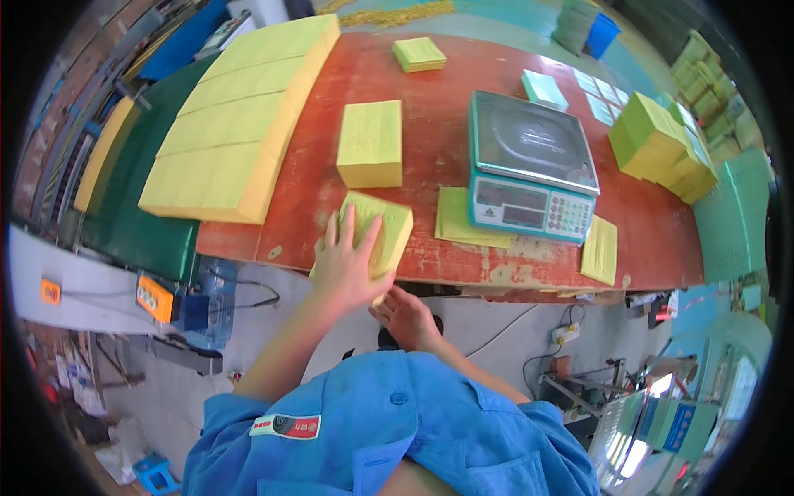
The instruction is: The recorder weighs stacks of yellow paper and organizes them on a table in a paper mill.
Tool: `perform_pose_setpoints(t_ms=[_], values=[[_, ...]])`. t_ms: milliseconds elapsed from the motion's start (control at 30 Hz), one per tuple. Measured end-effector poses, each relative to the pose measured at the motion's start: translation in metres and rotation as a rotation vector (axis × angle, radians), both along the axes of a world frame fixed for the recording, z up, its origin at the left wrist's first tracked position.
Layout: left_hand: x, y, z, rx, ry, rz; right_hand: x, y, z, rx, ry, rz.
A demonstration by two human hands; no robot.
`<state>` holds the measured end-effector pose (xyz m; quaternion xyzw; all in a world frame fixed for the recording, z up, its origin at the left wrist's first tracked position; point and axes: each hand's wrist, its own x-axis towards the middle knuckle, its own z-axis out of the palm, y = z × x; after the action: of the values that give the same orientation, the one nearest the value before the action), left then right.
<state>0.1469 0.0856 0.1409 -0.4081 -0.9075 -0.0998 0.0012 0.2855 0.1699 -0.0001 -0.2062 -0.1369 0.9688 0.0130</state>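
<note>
Yellow paper stack [396, 227] lies directly beneath my left grip [351, 263] at the tabletop's [435, 149] near edge, long axis running away and slightly rightward. Those fingers spread wide across its top; whether they clamp it, I cannot tell. My right grip [407, 319], loosely open, sits below its near end, contact unclear. My left hand hides its middle.

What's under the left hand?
A yellow paper stack, at the front edge of the red table. The left hand covers part of its top; what lies directly beneath the stack is hidden.
</note>
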Motion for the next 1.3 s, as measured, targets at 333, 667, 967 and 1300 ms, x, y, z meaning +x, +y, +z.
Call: perform_pose_setpoints(t_ms=[333,667,967,1300], values=[[0.005,-0.027,0.004,0.868,-0.937,-0.089,0.052,0.036,0.099,0.939,0.289,0.035],[0.002,0.223,0.046,1.385,-1.985,-0.211,0.019,0.219,0.207,2.167,-0.096,-0.542],[0.009,0.397,0.037,1.769,-2.179,0.066,-0.047,0.395,0.241,2.465,-0.245,-0.401],[-0.01,0.221,0.013,0.919,-1.034,0.184,-0.043,0.378,0.21,2.658,-0.014,-0.238]])
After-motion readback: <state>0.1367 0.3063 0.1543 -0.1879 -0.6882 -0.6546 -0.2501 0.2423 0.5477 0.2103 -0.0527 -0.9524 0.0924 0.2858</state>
